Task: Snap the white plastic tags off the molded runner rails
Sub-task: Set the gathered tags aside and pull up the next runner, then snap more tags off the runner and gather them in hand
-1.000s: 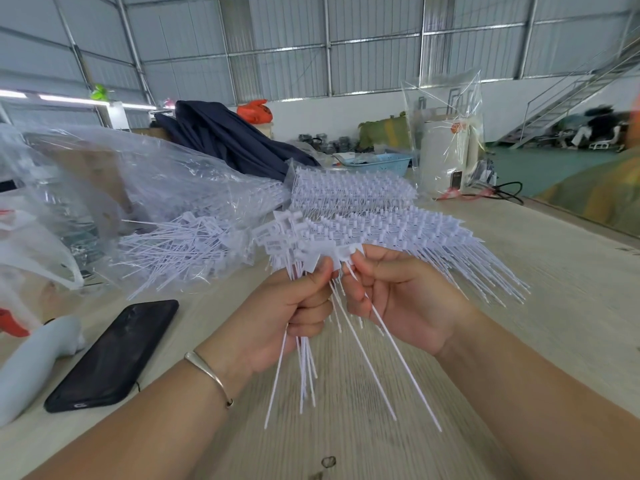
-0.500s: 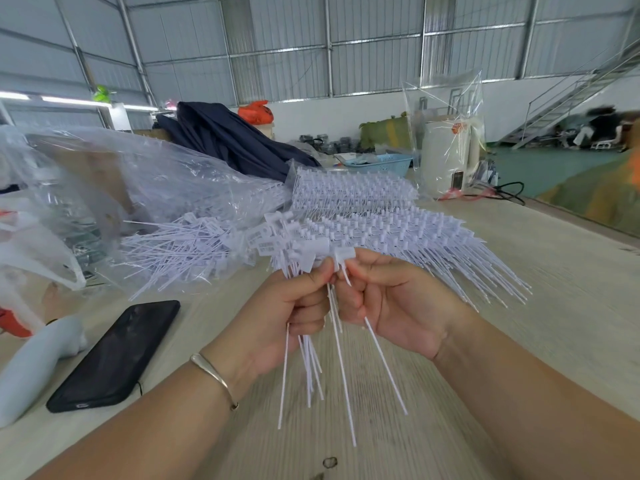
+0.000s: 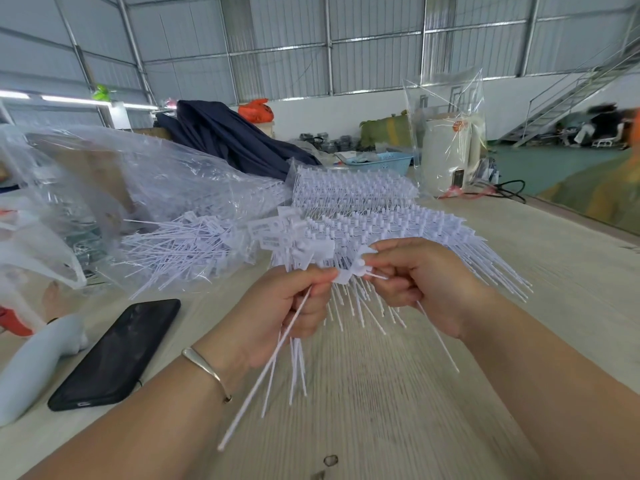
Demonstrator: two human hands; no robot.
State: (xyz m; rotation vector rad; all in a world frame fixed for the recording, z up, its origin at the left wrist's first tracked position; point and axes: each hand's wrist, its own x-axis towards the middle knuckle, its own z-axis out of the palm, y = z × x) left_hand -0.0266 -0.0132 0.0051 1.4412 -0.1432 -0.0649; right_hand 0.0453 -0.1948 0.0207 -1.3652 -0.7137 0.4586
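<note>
Left hand (image 3: pixel 294 306): fingers curled around a bunch of loose white plastic tags (image 3: pixel 294 244), flat heads above the fist, thin tails hanging below. Right hand (image 3: pixel 415 282): thumb and fingers pinch one white tag (image 3: pixel 356 268) at its head; its tail runs down past the palm. The two hands sit close together above the pale wooden desk (image 3: pixel 554 271).

Just behind the hands, white molded runner rails (image 3: pixel 363 216) with tags attached lie stacked on the desk. To the left, a clear plastic bag (image 3: pixel 138 188) holds more white tags, some spilling from its mouth. A black smartphone (image 3: pixel 117 351) lies flat near the left forearm.
</note>
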